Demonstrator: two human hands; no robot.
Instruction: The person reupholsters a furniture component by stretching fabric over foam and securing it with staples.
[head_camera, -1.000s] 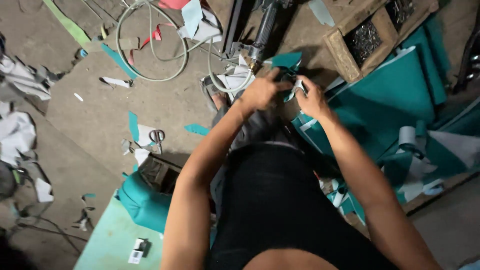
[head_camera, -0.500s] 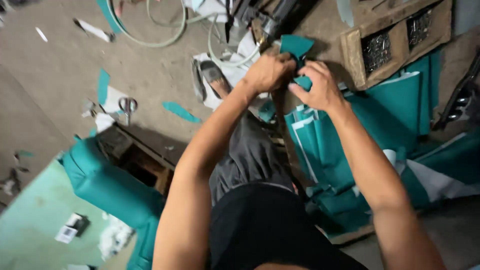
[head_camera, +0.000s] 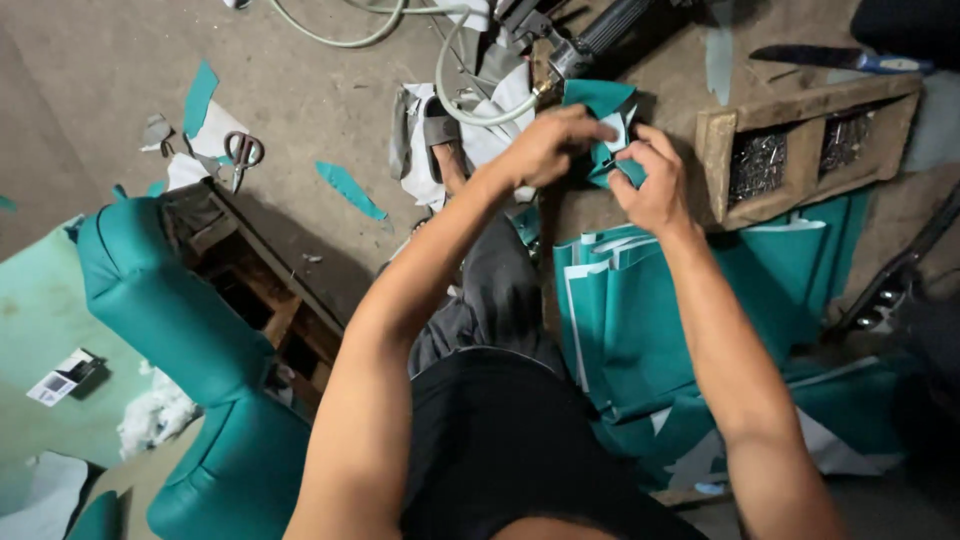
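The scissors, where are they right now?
In the head view the scissors lie on the floor at upper left, among teal and white scraps, just beyond the teal armrest.

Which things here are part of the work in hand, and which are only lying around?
In hand: left hand, right hand, small teal fabric piece.

Lying about: scissors, wooden tray of staples, teal fabric sheets, teal padded armrest, hose.

Both hands — left hand (head_camera: 545, 145), right hand (head_camera: 655, 185) — pinch a teal fabric piece (head_camera: 603, 100).
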